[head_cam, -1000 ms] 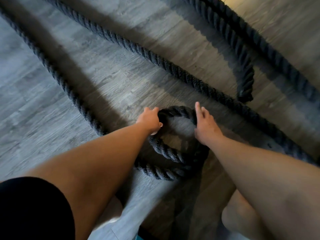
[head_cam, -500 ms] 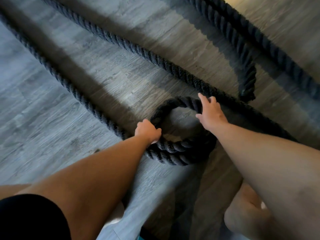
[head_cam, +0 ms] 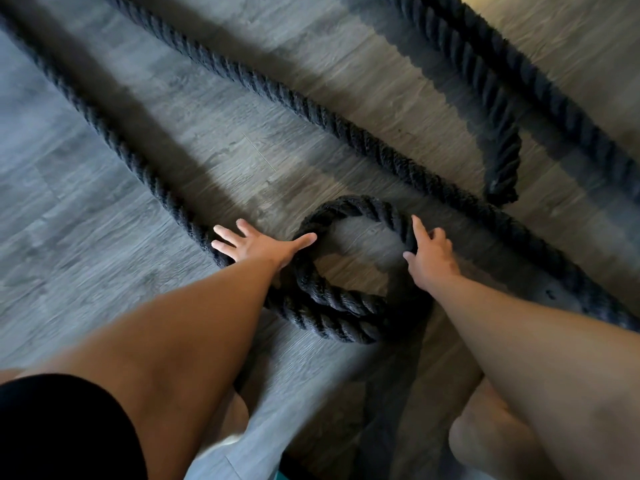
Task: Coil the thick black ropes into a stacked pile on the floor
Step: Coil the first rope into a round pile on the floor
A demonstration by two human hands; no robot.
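Note:
A thick black rope forms a small coil (head_cam: 332,299) of about two turns on the grey wood floor in front of me. My left hand (head_cam: 263,245) is spread flat with straight fingers over the rope's incoming strand (head_cam: 114,143) at the coil's left side, its thumb touching the loop. My right hand (head_cam: 431,252) holds the coil's right side, forefinger laid along the rope and thumb hooked under it. The strand under my left hand runs away to the upper left.
A second strand (head_cam: 363,133) crosses diagonally from the top to the right edge behind the coil. Another rope (head_cam: 491,109) hangs in from the top right with its end near the coil. My knees (head_cam: 491,438) are at the bottom.
My left hand let go of the coil's left side, opened and moved out to the left over the incoming strand. My right hand stayed on the coil's right side.

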